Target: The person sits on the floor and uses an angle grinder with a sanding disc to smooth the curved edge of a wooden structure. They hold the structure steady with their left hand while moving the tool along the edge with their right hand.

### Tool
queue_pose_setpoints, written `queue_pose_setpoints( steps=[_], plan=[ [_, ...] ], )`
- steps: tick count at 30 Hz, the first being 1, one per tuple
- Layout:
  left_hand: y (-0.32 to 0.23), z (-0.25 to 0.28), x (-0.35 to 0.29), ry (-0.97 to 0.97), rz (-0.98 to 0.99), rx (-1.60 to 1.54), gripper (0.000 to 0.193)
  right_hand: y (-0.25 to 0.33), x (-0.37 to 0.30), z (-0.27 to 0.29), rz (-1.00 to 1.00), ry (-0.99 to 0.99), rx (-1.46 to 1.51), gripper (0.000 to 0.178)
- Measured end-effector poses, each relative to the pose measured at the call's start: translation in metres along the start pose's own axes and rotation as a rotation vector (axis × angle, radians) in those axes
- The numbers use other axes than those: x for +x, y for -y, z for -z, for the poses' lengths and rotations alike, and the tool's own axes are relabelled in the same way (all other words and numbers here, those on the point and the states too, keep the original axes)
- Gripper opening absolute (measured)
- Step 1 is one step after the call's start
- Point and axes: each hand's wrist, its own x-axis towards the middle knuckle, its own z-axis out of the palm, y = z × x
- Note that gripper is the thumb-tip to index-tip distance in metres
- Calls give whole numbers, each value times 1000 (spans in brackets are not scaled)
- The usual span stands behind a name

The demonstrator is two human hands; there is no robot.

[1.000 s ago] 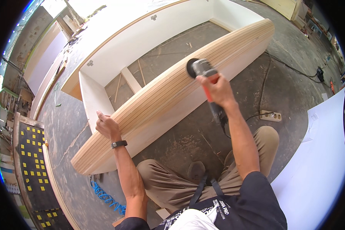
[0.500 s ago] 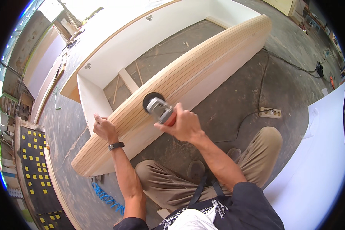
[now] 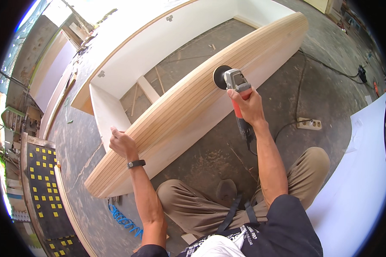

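Grey workshop floor (image 3: 197, 165) underlies a slatted wooden panel (image 3: 176, 118) as the right hand (image 3: 249, 106) grips a grinder (image 3: 237, 81) near its far edge, the left hand (image 3: 123, 144) curling at that edge's left, its hold hard to tell.

Floor (image 3: 283, 98): grey concrete, stained, cracked. Along its left edge: pale lilac panel (image 3: 51, 79); black board (image 3: 46, 202) bearing yellow squares. Right edge: large white sheet (image 3: 356, 192). Far right corner: pale-yellow panel (image 3: 318, 4), cropped. Light: bright, whitest far left.
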Motion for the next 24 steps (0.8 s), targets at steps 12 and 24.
queue_pose_setpoints(
  steps=[12, 24],
  plan=[
    [18, 3, 0, 73, -113, -32, 79, 52, -92, -82, 140, 480, -384, 83],
    [28, 5, -3, 84, -178, -65, 71, 10, -6, 9, -39, 109, -157, 83]
  ],
)
